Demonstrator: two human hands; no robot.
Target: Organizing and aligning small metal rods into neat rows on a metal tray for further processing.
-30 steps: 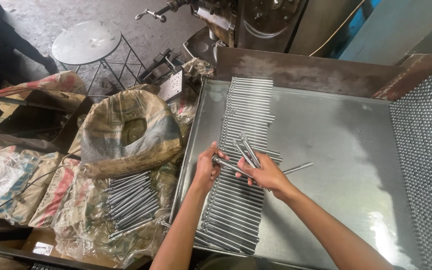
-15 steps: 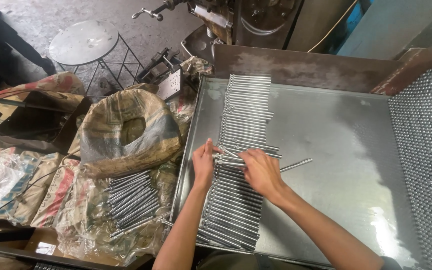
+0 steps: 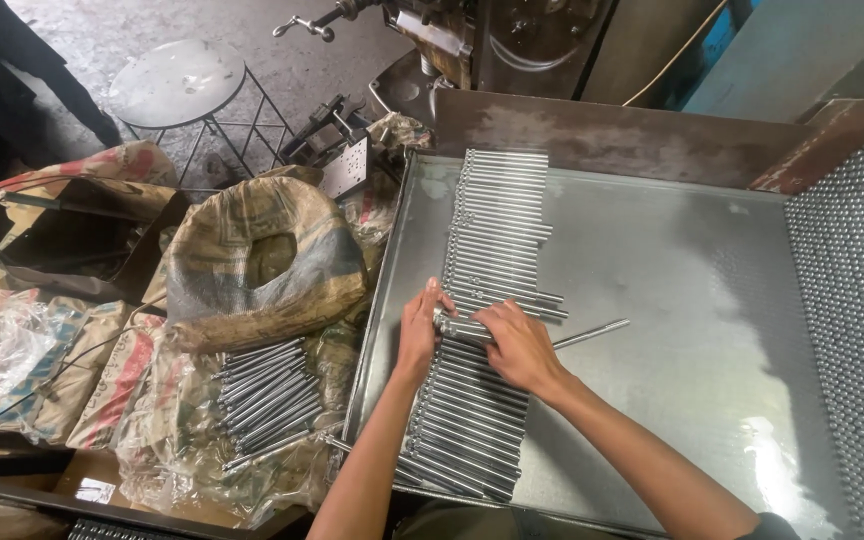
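A long row of thin metal rods (image 3: pixel 492 240) lies side by side along the left part of a shiny metal tray (image 3: pixel 672 300). My left hand (image 3: pixel 419 325) rests at the rods' left ends, fingers on a small bunch of rods (image 3: pixel 460 326). My right hand (image 3: pixel 517 345) lies flat over the same bunch, pressing it onto the row. One single rod (image 3: pixel 592 333) sticks out to the right from under my right hand. More lined-up rods (image 3: pixel 467 430) run toward the tray's near edge.
An open woven sack (image 3: pixel 262 265) slumps left of the tray, with loose rods (image 3: pixel 272 395) on bags below it. A round metal stool (image 3: pixel 182 85) and a machine (image 3: pixel 472 40) stand behind. A stack of rod ends (image 3: pixel 852 290) fills the right side.
My hands held a few rods lifted and slanted above the row; they have come down and now press the rods flat into the row.
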